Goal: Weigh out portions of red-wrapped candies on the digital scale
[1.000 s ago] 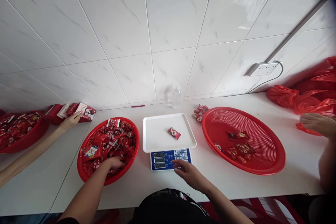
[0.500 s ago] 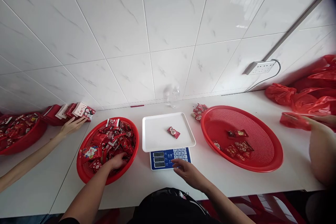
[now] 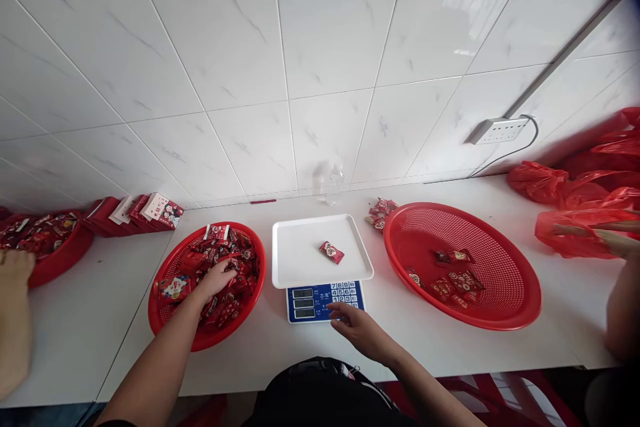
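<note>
My left hand [image 3: 216, 277] reaches into a red basket [image 3: 165, 324] heaped with red candy packets [image 3: 231, 259], its fingers curled down among them. My right hand [image 3: 356, 327] rests at the front edge of a blue scale [image 3: 320, 300], fingertips on the keypad. On the scale's white tray [image 3: 300, 260] lies a single red candy packet [image 3: 331, 252]. A wide red basket [image 3: 500, 293] to the right holds several packets [image 3: 453, 277].
Another person's hand [image 3: 15, 280] is at the far left by a third red basket [image 3: 60, 257]. Red card boxes [image 3: 145, 212] line the wall. A person's hand holds red plastic bags [image 3: 575, 213] at the right. A clear bottle [image 3: 334, 185] and loose packets [image 3: 380, 210] lie behind the scale.
My left hand has moved up from the basket's near side toward its middle. The person at the left drew their arm back from the card boxes. The red bag at right shifted.
</note>
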Motion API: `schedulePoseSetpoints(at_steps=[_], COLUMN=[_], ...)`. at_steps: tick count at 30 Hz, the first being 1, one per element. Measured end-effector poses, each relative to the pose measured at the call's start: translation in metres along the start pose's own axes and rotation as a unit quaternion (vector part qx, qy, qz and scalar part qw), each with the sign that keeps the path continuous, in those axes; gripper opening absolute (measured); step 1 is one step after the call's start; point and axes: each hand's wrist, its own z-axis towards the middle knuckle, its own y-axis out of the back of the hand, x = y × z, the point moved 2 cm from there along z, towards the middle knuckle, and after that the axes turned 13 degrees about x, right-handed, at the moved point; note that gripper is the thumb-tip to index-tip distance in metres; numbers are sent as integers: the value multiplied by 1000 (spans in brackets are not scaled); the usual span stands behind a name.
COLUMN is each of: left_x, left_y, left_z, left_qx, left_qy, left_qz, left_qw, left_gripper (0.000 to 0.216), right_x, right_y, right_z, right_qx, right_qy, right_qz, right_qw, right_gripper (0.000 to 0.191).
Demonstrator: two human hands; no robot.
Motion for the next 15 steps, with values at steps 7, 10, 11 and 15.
schedulePoseSetpoints(at_steps=[7,10,11,15], left_x=[-61,-83,-88,-99], left_y=[-56,-92,-102,-118], left_z=[7,16,19,26], left_qx=[67,99,101,83], left_qy=[-54,-68,-71,-69], left_qz=[-85,-79,-73,-62], left_qw=[993,990,990,992], left_gripper=[23,24,27,49], right_x=[6,9,9,2], right_y=[-3,-5,-5,-5], right_z=[1,2,2,1], right_qx=[10,15,14,2], right_qy=[3,-1,3,23], right_qz=[16,13,11,15], right_qw=[1000,1000,1000,1000], right_gripper=[38,39,39,37])
